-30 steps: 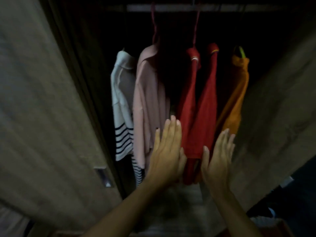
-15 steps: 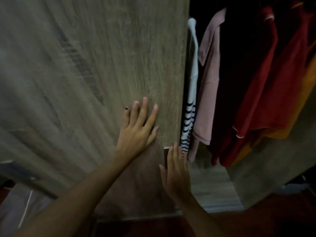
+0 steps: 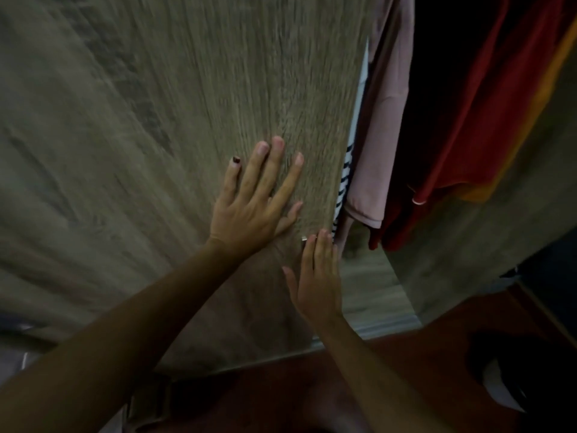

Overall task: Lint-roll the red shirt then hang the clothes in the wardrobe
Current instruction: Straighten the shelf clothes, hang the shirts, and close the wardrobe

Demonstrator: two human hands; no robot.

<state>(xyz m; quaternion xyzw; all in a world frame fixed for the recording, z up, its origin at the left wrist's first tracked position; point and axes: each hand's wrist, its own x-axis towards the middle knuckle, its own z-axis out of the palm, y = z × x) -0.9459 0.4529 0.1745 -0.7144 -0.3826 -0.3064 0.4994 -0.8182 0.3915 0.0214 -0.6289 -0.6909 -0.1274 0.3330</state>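
Observation:
The wardrobe's wood-grain sliding door (image 3: pixel 187 135) fills the left and middle of the head view. My left hand (image 3: pixel 253 204) lies flat on it with fingers spread. My right hand (image 3: pixel 318 276) presses flat at the door's right edge, its fingertips at a small metal handle (image 3: pixel 304 238). In the dark opening to the right hang the red shirt (image 3: pixel 477 120), a pink shirt (image 3: pixel 381 151), a striped white shirt (image 3: pixel 346 170) half behind the door, and an orange garment (image 3: pixel 537 98). Both hands hold nothing.
The wardrobe's right wooden side panel (image 3: pixel 487 245) stands beyond the clothes. The wardrobe's floor and bottom rail (image 3: pixel 374 310) show under the garments. A reddish-brown floor (image 3: pixel 421 370) lies below, with a dark object with a white patch (image 3: pixel 499 376) at the lower right.
Both hands left the hanging clothes and went onto the sliding door. The door has since slid right, covering more of the striped shirt and narrowing the opening.

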